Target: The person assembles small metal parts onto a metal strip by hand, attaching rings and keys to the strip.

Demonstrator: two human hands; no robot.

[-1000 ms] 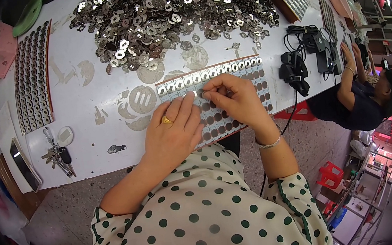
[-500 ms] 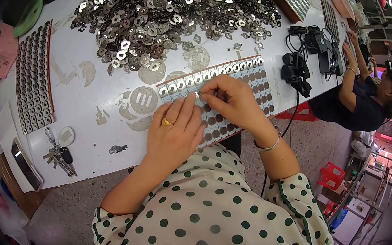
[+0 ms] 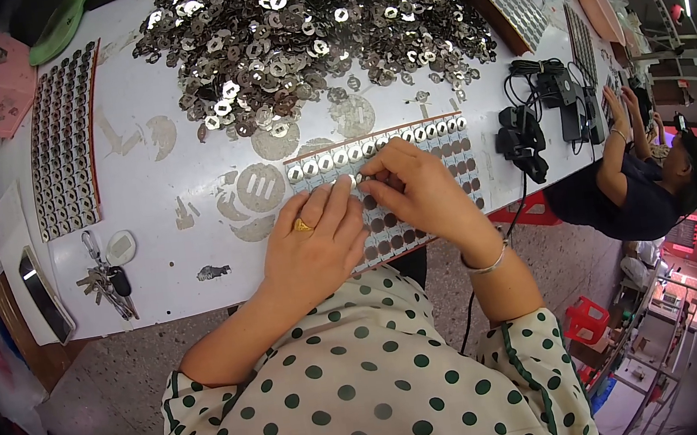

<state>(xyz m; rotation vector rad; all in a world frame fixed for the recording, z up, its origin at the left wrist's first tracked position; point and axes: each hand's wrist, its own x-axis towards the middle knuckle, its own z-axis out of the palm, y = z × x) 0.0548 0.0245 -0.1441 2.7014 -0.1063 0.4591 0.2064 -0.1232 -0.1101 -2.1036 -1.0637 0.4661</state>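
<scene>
Board (image 3: 372,137) on surface (image 3: 156,276), under both hands. Left hand (image 3: 314,232) laid open over its left end; right hand (image 3: 421,184) pinched, cannot tell on what. Advise: left steadies, right works lightly, squarely.

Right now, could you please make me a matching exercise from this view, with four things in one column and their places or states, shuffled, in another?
Things:
1. Left hand
2. Right hand
3. Pile of metal pieces
4. Bunch of keys

Places or states:
A. Just right of a phone
B. Has a bracelet at the wrist
C. Has a yellow ring on one finger
D. Beyond both hands, toward the far side of the table

Right pairs: 1-C, 2-B, 3-D, 4-A.
</scene>
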